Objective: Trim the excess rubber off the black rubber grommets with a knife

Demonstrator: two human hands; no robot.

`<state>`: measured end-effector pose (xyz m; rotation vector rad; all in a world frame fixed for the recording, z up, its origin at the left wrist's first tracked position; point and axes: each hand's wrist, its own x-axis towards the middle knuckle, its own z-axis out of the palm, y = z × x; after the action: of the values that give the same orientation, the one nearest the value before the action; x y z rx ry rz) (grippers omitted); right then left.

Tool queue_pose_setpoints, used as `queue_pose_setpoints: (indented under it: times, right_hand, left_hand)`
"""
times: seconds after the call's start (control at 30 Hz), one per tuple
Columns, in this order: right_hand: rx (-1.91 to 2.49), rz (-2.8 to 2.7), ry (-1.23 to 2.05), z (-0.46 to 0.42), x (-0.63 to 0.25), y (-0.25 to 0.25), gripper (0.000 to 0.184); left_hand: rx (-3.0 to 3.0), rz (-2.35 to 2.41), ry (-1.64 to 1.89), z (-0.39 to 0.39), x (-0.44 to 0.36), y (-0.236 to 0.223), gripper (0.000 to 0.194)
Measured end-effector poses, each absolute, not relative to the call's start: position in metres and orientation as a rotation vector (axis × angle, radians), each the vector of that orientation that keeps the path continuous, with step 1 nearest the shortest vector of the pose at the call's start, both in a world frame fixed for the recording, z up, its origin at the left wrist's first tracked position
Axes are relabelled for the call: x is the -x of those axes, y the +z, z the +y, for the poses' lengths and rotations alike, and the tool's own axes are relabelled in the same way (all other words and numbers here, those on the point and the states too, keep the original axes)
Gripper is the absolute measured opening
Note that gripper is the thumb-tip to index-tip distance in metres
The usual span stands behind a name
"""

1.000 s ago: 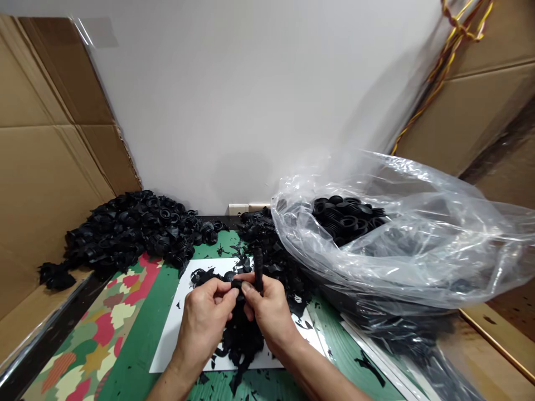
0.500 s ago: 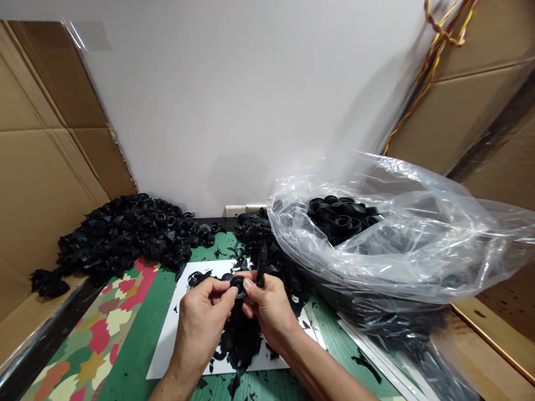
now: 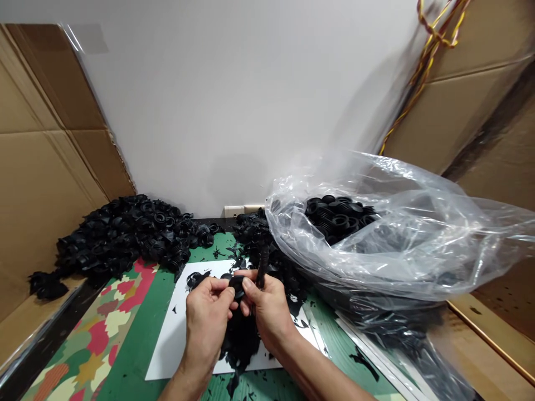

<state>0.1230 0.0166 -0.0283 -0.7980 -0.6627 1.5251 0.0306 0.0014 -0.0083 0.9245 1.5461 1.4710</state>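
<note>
Between my two hands is a round black rubber ring (image 3: 237,287), ribbed like a bellows. My left hand (image 3: 211,312) pinches its left side with thumb and fingertips. On the other side, the thumb and index finger of my right hand (image 3: 267,303) grip the same ring. A dark, slender tool (image 3: 262,262) stands up out of my right hand, tucked against the fingers; its lower end is hidden. Below the hands, black rubber scraps (image 3: 240,342) lie heaped on a white sheet (image 3: 167,334).
A large pile of black rubber pieces (image 3: 125,236) sits at the back left by a cardboard wall (image 3: 42,167). To the right, a clear plastic bag (image 3: 393,273) holds ribbed black rings (image 3: 338,217). More scraps (image 3: 253,228) lie at the back. Twisted wires (image 3: 430,55) hang at upper right.
The ring has turned slightly between my fingers, and my left hand has shifted a little to the right. My right hand stays almost where it was.
</note>
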Motion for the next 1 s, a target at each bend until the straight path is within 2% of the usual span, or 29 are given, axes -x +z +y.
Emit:
queue_pose_setpoints:
  times: [0.27, 0.4, 0.67, 1.0]
  right_hand:
    - [0.813, -0.625, 1.523, 0.016, -0.124, -0.026, 0.031]
    - [0.843, -0.732, 1.403, 0.013, -0.12, -0.027, 0.03]
    - [0.886, -0.744, 1.384, 0.012, -0.121, -0.028, 0.029]
    - [0.986, -0.605, 1.493, 0.02, -0.128, -0.022, 0.025]
  left_hand:
    - [-0.807, 1.455, 1.518, 0.003, -0.036, -0.01, 0.024]
    - [-0.747, 1.397, 1.511, 0.004, -0.038, -0.006, 0.022]
    - [-0.691, 1.3, 1.483, 0.003, -0.049, -0.001, 0.018]
    - [-0.867, 1.401, 1.33, 0.007, -0.034, -0.002, 0.022]
